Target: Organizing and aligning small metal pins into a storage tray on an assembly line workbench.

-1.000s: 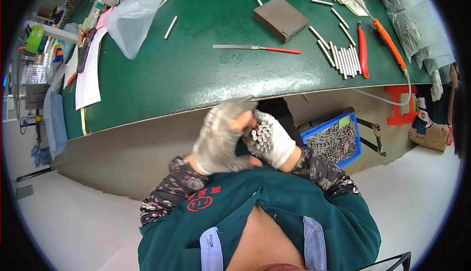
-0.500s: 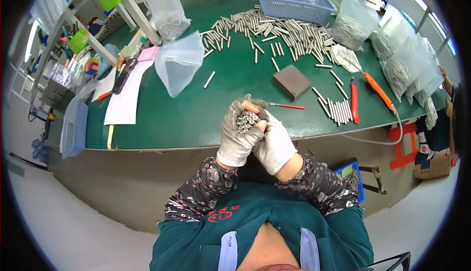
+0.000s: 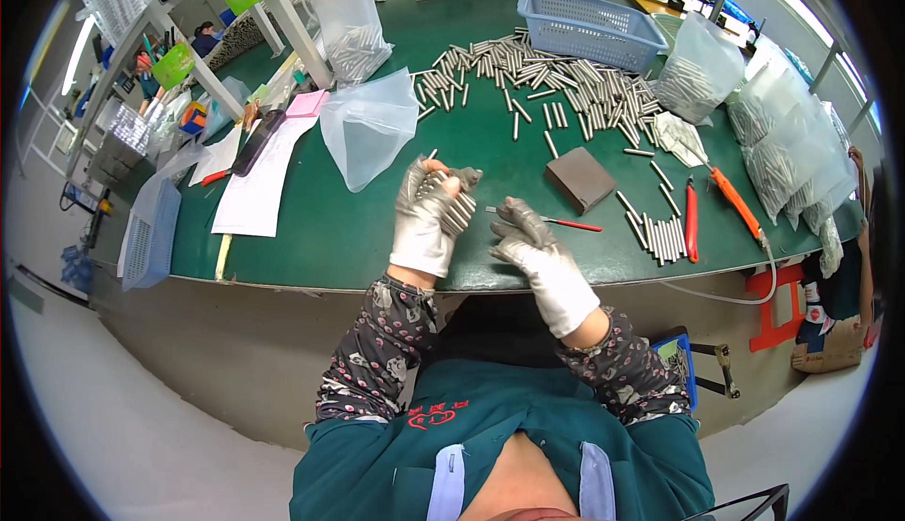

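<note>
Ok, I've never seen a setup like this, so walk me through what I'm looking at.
No machine is involved: a person is working in gray-and-white gloves. The view comes from the left of two wide fisheye cameras worn on the head, looking down, so straight edges bend toward the rim.

The left hand grips a bundle of shiny silver metal rods. The right hand looks empty, its fingers partly covering a thin metal tool with a red handle.

On the dark green tabletop lie a heap of loose silver rods, a blue plastic mesh basket, a brown rectangular block, a slim red tool, a slim orange tool and clear plastic bags filled with rods.
</note>
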A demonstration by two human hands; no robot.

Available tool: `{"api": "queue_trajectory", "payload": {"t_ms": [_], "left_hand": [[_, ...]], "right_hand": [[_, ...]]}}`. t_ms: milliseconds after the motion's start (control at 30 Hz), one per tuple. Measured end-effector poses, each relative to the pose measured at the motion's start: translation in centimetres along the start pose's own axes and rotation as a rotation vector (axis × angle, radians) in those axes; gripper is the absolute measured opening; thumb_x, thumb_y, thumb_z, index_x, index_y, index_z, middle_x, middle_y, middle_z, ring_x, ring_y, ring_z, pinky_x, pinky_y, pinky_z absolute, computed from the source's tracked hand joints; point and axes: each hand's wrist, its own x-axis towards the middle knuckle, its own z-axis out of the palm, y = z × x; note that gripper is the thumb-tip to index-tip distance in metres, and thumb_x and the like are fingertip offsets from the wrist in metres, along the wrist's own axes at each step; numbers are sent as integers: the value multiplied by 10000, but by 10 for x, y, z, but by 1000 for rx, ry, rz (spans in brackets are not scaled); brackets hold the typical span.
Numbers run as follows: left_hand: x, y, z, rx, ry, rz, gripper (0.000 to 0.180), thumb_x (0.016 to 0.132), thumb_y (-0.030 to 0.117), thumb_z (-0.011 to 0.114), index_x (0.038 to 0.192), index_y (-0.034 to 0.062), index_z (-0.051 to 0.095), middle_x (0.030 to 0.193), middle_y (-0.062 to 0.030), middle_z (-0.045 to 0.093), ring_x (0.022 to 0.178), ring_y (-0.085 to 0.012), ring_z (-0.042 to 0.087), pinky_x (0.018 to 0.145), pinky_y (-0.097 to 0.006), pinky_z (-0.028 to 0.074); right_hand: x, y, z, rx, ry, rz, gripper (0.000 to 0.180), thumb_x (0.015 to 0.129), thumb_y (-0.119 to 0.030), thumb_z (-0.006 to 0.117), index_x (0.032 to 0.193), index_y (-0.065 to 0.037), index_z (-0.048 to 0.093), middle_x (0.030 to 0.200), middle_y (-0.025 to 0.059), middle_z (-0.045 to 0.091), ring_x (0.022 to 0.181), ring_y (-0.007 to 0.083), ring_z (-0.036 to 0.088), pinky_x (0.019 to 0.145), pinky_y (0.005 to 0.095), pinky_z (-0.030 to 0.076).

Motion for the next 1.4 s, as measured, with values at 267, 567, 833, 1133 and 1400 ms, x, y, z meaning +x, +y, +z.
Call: {"api": "queue_trajectory", "payload": {"t_ms": [267,567,833,1133,1400], "left_hand": [[-7,2,-16,1160,-204,-96,494,669,-79,658,1107,55,472,875,-19,586,807,-83,547,742,-215,461],[-2,2,-25,1176,-202,-119,627,636,-82,665,1202,26,418,818,7,570,772,-65,536,763,-205,440],[-3,-1,-27,1257,-197,-107,704,626,-70,681,1257,59,394,884,-10,565,808,-78,534,826,-228,430],[1,-5,-32,1298,-350,197,798,656,11,667,1349,73,276,871,-21,547,778,-123,557,708,-244,473],[-8,2,-17,1267,-310,41,987,613,-33,726,1426,99,181,1143,-72,500,1024,-183,509,916,-294,421]], "right_hand": [[21,-17,-44,-746,349,-601,299,783,-113,588,1074,-46,600,1045,124,616,955,231,577,783,316,465],[50,-24,-79,-1792,422,-266,674,708,-468,634,1255,-101,491,1252,202,473,1205,341,412,986,559,280],[32,-44,-36,-1310,45,-831,474,649,-209,685,1105,-91,629,1141,231,551,1041,367,532,896,431,417],[33,-48,-13,-1315,-76,-1008,203,741,-222,637,928,-155,676,1023,191,577,885,331,567,789,408,446],[46,-34,-12,-1210,-126,-1023,176,728,-251,652,881,-169,682,954,162,592,833,304,579,722,401,442]]}}
